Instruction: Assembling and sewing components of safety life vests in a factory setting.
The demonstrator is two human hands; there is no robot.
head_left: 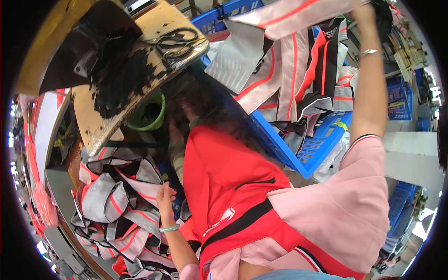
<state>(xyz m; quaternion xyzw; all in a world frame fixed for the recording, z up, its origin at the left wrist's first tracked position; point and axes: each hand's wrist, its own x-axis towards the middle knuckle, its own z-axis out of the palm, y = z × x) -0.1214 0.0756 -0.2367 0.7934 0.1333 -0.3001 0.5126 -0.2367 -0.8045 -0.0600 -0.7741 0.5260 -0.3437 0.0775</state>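
Two bare hands work well apart. The right hand [362, 10], at the top of the view, holds the end of a pale pink strip [298, 18] with a red stripe; its fingers are partly cut off by the picture's edge, so how narrowly they close cannot be told. That strip runs leftward from the hand, raised above the far part of a blue basket [301, 164]. By its left end, a grey cloth piece [238, 58] hangs over the basket's side. Inside the basket lie more striped pieces [293, 77] in pink, grey, red and black.

Low on the left, the left hand [165, 199] is just beside a heap of striped cloth [105, 200]. Its fingers are loosely bent; whether they pinch anything cannot be told. A pale green bangle [169, 228] circles this wrist, and a silvery bracelet [368, 52] the other.

Between basket and heap, a red apron [228, 170] covers the person's lap. At upper left, a wooden surface [88, 122] bears black scraps [121, 79] and dark-handled scissors [175, 44]. Partly beneath its edge is a green basin [160, 116].
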